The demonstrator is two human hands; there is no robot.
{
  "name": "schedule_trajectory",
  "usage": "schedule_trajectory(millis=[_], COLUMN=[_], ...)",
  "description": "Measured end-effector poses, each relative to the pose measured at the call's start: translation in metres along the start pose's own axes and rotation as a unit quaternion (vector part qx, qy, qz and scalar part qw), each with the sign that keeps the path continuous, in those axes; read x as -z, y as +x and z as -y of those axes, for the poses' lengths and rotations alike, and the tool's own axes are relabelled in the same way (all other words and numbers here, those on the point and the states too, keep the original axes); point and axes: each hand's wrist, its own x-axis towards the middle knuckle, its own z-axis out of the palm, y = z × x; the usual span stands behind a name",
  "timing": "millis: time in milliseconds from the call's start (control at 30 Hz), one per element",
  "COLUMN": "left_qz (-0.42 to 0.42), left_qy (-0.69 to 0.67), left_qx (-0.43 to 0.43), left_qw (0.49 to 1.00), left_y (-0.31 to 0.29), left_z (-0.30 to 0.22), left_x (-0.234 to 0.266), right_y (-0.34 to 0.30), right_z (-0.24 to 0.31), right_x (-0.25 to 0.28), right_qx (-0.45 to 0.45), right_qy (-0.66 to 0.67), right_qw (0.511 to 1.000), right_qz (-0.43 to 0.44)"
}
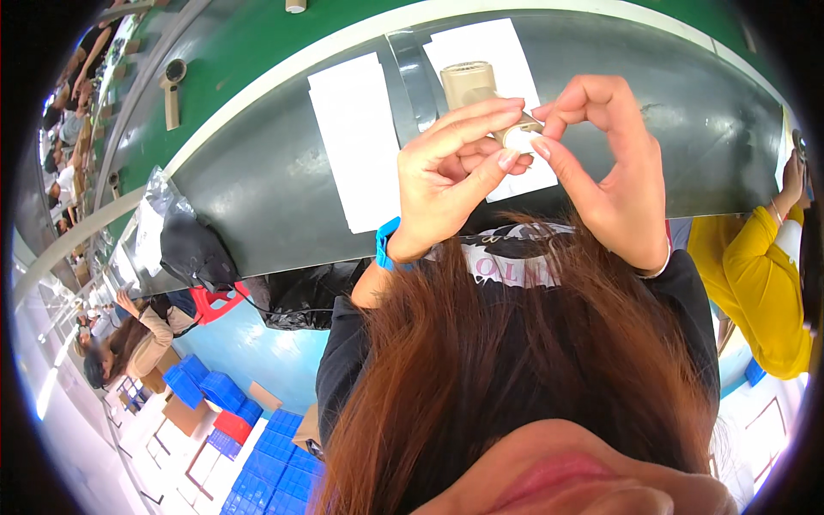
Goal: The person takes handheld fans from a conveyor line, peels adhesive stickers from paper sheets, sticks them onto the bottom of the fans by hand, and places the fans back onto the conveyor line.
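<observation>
A beige handheld fan (468, 83) with a round slotted head is held above white paper on the dark table, its handle end toward me. My left hand (442, 176), with a blue band at the wrist, is closed around the handle. My right hand (618, 176) meets the handle's end with thumb and index finger drawn together. Between the two hands, a white patch or part (521, 141) shows at that end. Whatever my right fingertips pinch is too small to make out.
White sheets (354, 142) lie left of my hands, more paper (493, 47) under the fan. Another beige fan (172, 94) rests on the green belt (257, 56) beyond the table. A black bag (196, 253) sits at the table's left edge. A yellow-sleeved person (760, 275) is at right.
</observation>
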Motion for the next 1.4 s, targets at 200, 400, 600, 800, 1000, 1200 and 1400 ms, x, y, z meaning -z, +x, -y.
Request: schedule_trajectory(millis=[200,400,600,800,1000,1200,1400], left_qz=[-0.02,-0.017,-0.015,-0.037,-0.043,-0.126,-0.117], left_qy=[0.005,0.006,0.007,0.006,-0.04,-0.045,0.078], left_qx=[0.016,0.037,0.043,0.034,0.016,0.026,0.055], left_qw=[1.0,0.999,0.999,0.999,0.998,0.991,0.988], left_y=[0.002,0.003,0.005,0.004,-0.001,-0.002,0.012], left_z=[-0.001,0.001,0.003,-0.001,-0.015,-0.033,-0.041], left_x=[-0.006,-0.011,-0.015,-0.007,0.021,0.031,0.043], right_y=[-0.005,-0.008,-0.008,0.003,0.027,0.047,0.063], right_z=[0.01,0.013,0.011,0.013,-0.023,-0.032,-0.034], right_x=[-0.001,-0.004,-0.002,0.002,-0.02,-0.055,-0.056], right_qx=[0.002,0.028,0.034,0.035,0.036,0.087,0.166], right_qy=[-0.124,-0.206,-0.256,-0.336,-0.06,-0.135,-0.218], right_qw=[0.992,0.974,0.961,0.94,0.991,0.967,0.934], right_qz=[-0.04,-0.085,-0.097,-0.04,0.112,0.199,0.231])
